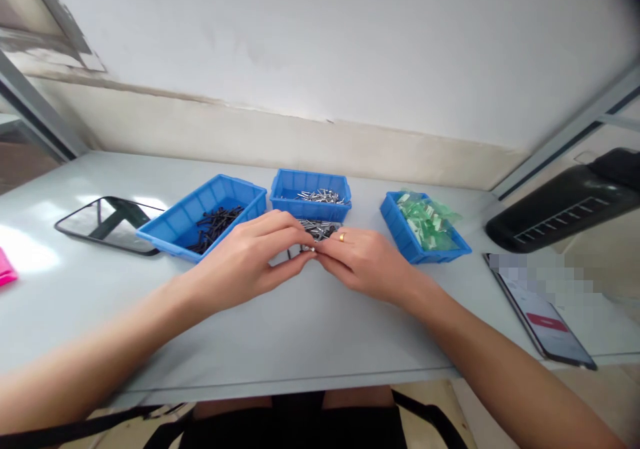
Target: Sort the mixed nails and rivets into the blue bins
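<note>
Over the middle of the table, my left hand (257,249) and my right hand (367,259) meet at their fingertips. Thumb and fingers of the left are pinched on a small silver screw (313,249), of which only a bright end shows. The right hand, a ring on one finger, is closed against the same spot; its fingers hide what they hold. Just behind the fingers lies a heap of silver and black screws (320,227), partly covered by my hands. A blue bin (310,177) with silver screws (320,196) stands beyond it.
To the left, a blue bin (175,219) holds black screws (215,229), beside a black-framed mirror-like panel (107,225). On the right are a blue bin (413,252) of green plastic packets (427,222), a phone (545,322) and a dark bottle (555,202). A pink item (6,267) lies far left.
</note>
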